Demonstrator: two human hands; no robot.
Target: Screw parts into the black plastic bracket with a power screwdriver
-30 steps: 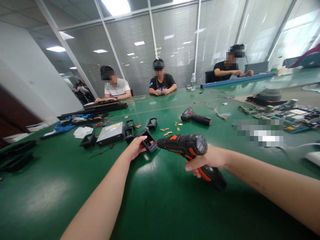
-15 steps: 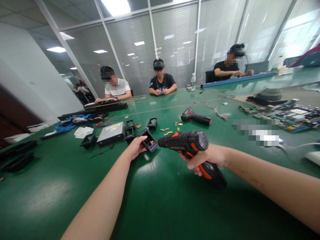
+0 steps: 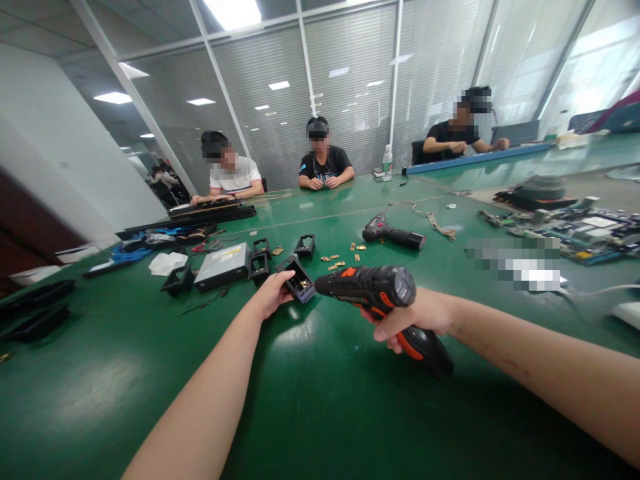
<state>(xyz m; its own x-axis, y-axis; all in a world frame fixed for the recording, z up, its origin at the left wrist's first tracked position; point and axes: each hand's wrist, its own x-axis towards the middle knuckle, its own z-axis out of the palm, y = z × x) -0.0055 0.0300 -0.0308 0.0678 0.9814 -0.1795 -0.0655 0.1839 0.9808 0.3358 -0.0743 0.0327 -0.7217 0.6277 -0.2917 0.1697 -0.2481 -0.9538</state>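
Observation:
My left hand [image 3: 274,293] is closed on a small black plastic housing [image 3: 302,287], tilted with its open side towards me. Brass-coloured bits show inside the housing. In my right hand [image 3: 400,321] is a black and orange cordless drill [image 3: 367,287], gripped by its handle. The drill's nose points left at the housing; whether its tip touches the housing I cannot tell. Several small brass plates [image 3: 340,265] lie on the green table just beyond the drill. More black plastic housings [image 3: 259,267] stand beyond my left hand.
A second cordless drill [image 3: 393,235] lies farther back. Left of my hand are a grey metal drive box [image 3: 223,267] and a crumpled white tissue [image 3: 168,264]. Circuit boards [image 3: 585,230] lie at the right. Three people sit across the table, near a plastic bottle [image 3: 387,163].
My hands, the housing and the drill stay almost in place; the drill shifts only very slightly. The person at the far right has moved their arms a little.

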